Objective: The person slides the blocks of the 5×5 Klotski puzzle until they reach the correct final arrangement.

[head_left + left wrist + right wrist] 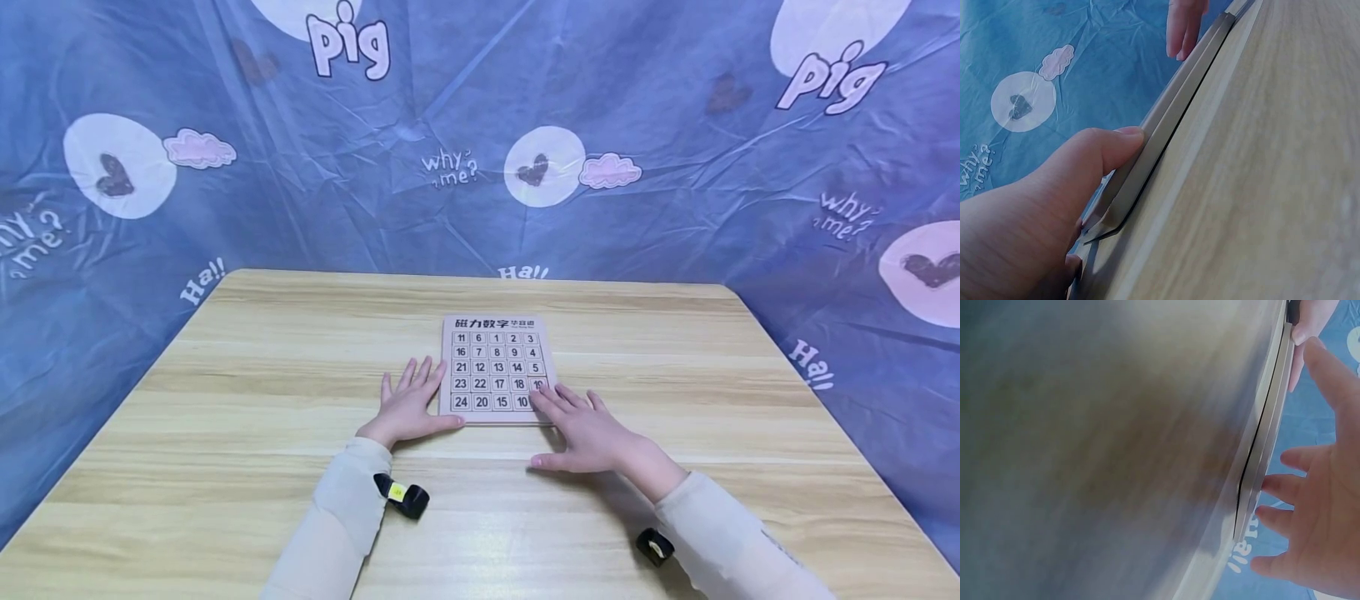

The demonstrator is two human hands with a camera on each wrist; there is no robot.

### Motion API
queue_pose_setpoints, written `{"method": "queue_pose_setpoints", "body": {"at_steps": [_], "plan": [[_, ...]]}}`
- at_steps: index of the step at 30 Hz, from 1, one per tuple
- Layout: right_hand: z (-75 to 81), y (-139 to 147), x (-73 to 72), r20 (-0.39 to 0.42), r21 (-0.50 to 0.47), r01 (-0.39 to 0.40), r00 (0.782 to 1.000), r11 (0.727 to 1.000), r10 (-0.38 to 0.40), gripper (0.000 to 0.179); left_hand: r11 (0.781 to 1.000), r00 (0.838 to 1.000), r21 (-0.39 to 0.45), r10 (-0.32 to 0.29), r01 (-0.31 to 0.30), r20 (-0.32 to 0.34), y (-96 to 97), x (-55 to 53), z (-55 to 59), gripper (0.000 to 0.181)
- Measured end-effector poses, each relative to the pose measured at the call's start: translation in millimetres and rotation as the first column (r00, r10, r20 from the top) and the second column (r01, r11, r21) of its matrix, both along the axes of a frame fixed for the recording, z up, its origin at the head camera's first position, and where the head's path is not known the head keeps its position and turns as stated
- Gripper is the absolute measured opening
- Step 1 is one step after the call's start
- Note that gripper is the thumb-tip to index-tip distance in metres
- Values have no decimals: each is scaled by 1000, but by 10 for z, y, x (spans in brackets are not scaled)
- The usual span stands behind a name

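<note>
A pale sliding number puzzle [498, 367] lies flat on the wooden table, its black numbers in rows under a printed Chinese heading. My left hand [408, 407] is at its left side, fingers spread along that edge and the thumb on the near left corner. In the left wrist view the left thumb [1107, 147] presses against the thick edge of the puzzle [1160, 128]. Over the near right corner reaches my right hand [588, 429], fingers extended and fingertips at the lowest right tiles, which they partly hide. Its thumb points left, off the board, over the table.
The light wood-grain table [300, 333] spreads around the puzzle on all sides. Behind it and at both sides hangs a blue printed cloth [465, 100]. Each sleeve carries a small black strap, the left strap [402, 495] with a yellow patch.
</note>
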State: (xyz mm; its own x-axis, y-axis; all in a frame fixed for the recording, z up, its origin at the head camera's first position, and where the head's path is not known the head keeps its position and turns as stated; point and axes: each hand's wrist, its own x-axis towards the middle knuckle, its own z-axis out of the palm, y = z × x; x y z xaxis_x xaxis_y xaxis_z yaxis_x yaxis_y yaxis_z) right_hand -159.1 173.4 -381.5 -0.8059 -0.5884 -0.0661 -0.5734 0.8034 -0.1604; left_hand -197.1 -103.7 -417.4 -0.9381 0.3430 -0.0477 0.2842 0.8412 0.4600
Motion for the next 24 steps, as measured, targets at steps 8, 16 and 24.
{"method": "queue_pose_setpoints", "body": {"at_steps": [8,16,24], "plan": [[5,-2,-23,8,-18,4,1000,1000,-4,93,1000,1000,-5,2,-2,-5,-4,-1,-8,98],[20,-189,30,-16,-23,-84,996,996,83,93,1000,1000,-12,5,-5,-1,-18,1,-7,97],[20,-616,40,0,35,-219,976,975,219,92,1000,1000,-19,1,-2,-9,-5,-2,-12,98]]}}
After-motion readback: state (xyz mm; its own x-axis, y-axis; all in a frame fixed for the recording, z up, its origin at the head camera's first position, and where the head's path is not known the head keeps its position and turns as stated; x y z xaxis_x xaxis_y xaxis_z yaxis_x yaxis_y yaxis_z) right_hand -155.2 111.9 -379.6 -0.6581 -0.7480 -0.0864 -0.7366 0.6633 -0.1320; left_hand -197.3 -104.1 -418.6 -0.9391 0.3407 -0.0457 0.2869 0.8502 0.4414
